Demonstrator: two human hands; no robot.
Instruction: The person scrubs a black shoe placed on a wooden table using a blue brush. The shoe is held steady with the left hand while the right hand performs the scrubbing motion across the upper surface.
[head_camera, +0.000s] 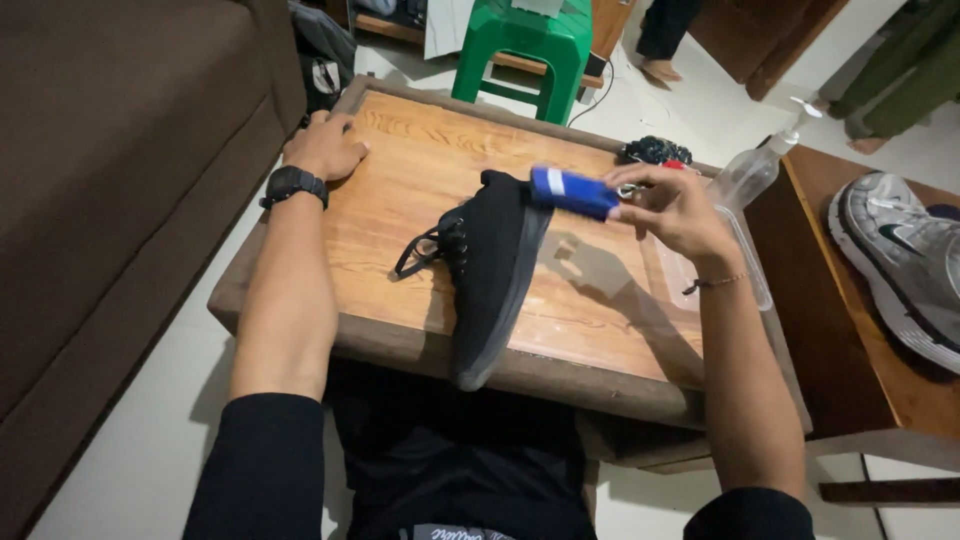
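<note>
Right hand (672, 208): fingers pinch blue brush (573, 192) above shoe (492, 275).
Left hand (322, 147): flat, released, on worktop (420, 150).
Shoe: mid-worktop; likely light, soft upper; grip stiffer sole.

Low wooden table (420, 170), centre of frame: orange-brown grained top with a darker, worn frame. On it:
- black lace-up shoe (490, 275), centre, on its side, toe overhanging the near edge, laces trailing left;
- left hand (325, 148), upper left corner, resting flat on the top;
- small dark bundle (653, 151), upper right at the far edge.

Second wooden surface (850, 330), right of frame, darker brown, just beside the table. On it:
- grey sports shoe (900, 260), far right, sole edge turned up.
</note>
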